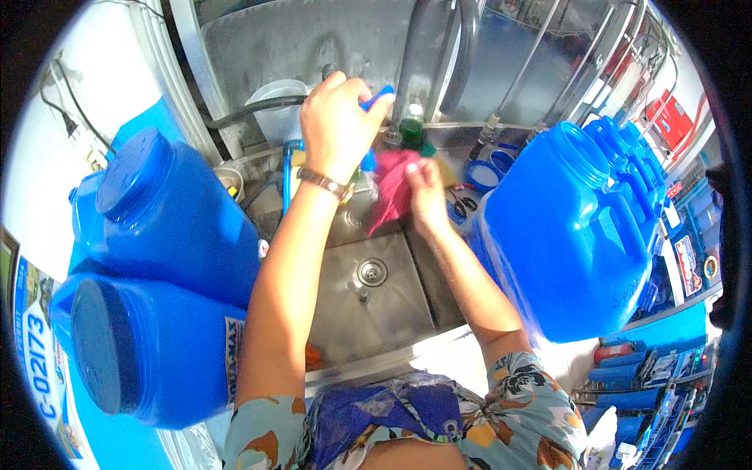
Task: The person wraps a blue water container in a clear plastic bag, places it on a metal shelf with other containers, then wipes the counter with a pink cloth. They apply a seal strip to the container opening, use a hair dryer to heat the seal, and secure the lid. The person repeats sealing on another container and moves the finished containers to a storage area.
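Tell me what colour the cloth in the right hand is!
The cloth is bright pink; it shows best in the head view.

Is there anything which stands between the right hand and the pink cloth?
Nothing visible: the right hand grips the pink cloth directly. The left hand, holding a small blue object, is to the left, not between them.
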A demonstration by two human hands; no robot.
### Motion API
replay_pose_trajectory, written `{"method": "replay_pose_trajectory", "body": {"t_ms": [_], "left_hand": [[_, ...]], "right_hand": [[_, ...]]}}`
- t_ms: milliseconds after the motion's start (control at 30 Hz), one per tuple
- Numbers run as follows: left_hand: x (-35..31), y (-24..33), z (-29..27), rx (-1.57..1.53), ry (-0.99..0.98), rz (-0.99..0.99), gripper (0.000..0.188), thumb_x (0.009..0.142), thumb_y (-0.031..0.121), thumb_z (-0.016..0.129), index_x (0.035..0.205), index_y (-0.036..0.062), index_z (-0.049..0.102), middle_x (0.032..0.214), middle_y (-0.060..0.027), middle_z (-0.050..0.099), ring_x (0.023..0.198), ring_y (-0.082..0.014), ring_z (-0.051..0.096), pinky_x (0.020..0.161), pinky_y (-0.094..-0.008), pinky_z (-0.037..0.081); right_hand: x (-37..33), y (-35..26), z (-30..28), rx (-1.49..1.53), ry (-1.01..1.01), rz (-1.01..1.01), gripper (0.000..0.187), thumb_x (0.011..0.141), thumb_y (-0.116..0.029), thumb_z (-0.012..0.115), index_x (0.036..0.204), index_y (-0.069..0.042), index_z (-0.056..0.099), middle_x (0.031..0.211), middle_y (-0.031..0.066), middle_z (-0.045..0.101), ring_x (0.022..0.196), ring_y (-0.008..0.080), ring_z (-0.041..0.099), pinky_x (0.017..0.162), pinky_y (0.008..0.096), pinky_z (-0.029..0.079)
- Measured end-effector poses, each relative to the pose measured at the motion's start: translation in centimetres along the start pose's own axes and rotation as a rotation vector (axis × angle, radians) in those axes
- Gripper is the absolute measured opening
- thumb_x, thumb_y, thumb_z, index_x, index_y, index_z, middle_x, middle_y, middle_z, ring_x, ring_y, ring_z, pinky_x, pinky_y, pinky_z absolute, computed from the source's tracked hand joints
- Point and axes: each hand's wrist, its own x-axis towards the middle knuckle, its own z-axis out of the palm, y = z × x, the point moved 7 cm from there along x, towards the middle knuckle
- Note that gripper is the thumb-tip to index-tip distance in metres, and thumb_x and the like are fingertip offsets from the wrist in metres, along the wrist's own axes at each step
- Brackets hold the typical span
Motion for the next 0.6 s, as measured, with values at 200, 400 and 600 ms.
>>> {"method": "replay_pose_trajectory", "body": {"t_ms": [200,400,600], "left_hand": [[-4.2,-2.9,-1.1,-0.413,0.061,-0.166,0.057,0.078,0.017,0.077,0.127,0.0032,0.052,0.104,-0.0162,0.065,0.087,-0.0298,0.064,0.079,-0.0407,0.052],[-21.3,-1.2,-1.7,-0.44,-0.252,-0.187,0.033,0.076,0.01,0.073,0.099,0.002,0.05,0.091,-0.0098,0.053,0.08,-0.0232,0.057,0.072,-0.0337,0.05],[-23.8,-6.2,2.1,-0.344,-0.382,-0.503,0.026,0.074,0.005,0.073,0.098,0.0047,0.063,0.085,-0.0188,0.068,0.085,-0.0345,0.07,0.069,-0.0409,0.053]], "right_hand": [[-7.1,7.5,4.0,0.469,-0.167,0.666,0.014,0.101,-0.011,0.041,0.106,-0.005,0.052,0.092,0.0106,0.063,0.083,0.023,0.064,0.084,0.0396,0.053],[-7.2,6.6,4.0,0.693,-0.096,0.804,0.028,0.104,-0.018,0.033,0.114,0.0,0.051,0.103,0.0158,0.064,0.094,0.0279,0.064,0.088,0.0459,0.053],[-6.5,5.4,2.0,0.334,-0.197,0.71,0.028,0.102,-0.02,0.046,0.117,0.001,0.055,0.096,0.0119,0.063,0.089,0.0239,0.065,0.078,0.038,0.056]]}}
